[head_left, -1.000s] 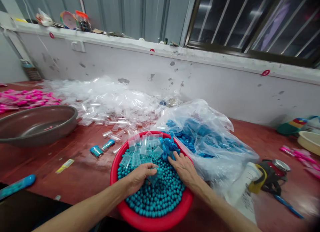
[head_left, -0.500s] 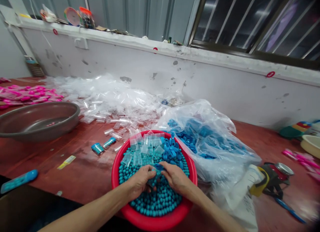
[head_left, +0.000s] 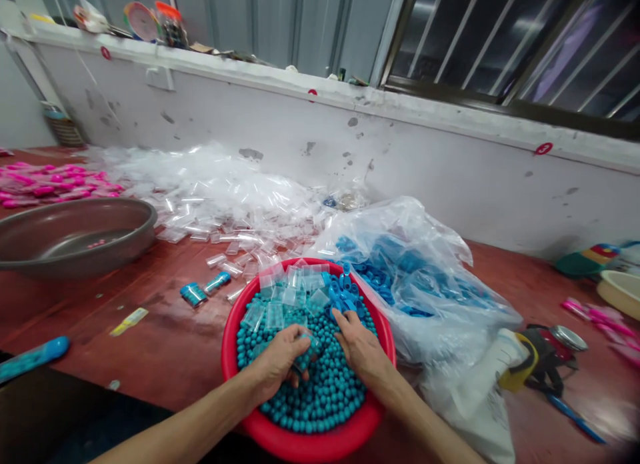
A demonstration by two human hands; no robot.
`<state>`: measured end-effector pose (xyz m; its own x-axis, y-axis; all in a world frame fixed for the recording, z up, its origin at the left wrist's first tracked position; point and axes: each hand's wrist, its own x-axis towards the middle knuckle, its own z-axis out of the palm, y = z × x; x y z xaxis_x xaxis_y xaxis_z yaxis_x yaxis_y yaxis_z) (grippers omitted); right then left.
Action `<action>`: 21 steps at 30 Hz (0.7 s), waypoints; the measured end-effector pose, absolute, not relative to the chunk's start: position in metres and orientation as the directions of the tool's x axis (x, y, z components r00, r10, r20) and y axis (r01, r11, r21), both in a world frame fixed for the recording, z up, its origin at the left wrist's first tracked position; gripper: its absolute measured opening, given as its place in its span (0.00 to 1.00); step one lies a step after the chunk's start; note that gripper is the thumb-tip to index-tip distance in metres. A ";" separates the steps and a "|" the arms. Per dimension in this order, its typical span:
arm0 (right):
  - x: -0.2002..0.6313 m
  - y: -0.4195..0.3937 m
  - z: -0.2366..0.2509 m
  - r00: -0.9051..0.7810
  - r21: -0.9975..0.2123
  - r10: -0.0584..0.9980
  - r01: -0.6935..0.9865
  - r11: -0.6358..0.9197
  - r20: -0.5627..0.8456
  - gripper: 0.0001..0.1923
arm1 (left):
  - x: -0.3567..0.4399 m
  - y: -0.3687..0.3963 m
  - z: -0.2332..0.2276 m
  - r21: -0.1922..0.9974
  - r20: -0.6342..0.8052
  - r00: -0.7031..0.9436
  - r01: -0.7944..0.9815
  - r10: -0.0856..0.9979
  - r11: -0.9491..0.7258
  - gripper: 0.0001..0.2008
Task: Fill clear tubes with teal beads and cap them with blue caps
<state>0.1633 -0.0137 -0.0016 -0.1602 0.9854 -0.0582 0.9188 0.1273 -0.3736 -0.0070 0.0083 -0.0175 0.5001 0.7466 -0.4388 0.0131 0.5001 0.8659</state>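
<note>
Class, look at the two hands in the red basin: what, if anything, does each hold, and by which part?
The left hand pinches a small clear tube around its body. The right hand holds nothing visible.

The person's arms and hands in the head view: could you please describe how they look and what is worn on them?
Both forearms are bare, with no sleeves in view. The left hand and right hand wear no gloves, and no rings, watch or bracelets show.

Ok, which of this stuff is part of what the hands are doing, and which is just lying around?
In use:
left hand, closed on a small clear tube
right hand
red basin
teal beads
blue caps

Lying about:
grey basin
pink pieces
bag of blue caps
blue tube
</note>
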 end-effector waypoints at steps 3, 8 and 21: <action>0.169 -0.020 0.000 -0.321 -0.349 0.935 0.902 0.253 -0.150 0.28 | -0.008 0.008 -0.016 0.875 -0.426 0.482 0.006 0.766 0.483 0.17; 0.172 -0.023 0.009 -0.340 -0.117 0.922 0.939 0.323 -0.184 0.23 | -0.012 0.009 -0.011 0.839 -0.343 0.612 -0.141 0.713 0.525 0.15; 0.165 -0.022 -0.025 -0.378 0.234 0.925 0.898 0.373 -0.026 0.13 | -0.013 0.006 -0.007 0.870 -0.255 0.669 -0.155 0.698 0.467 0.17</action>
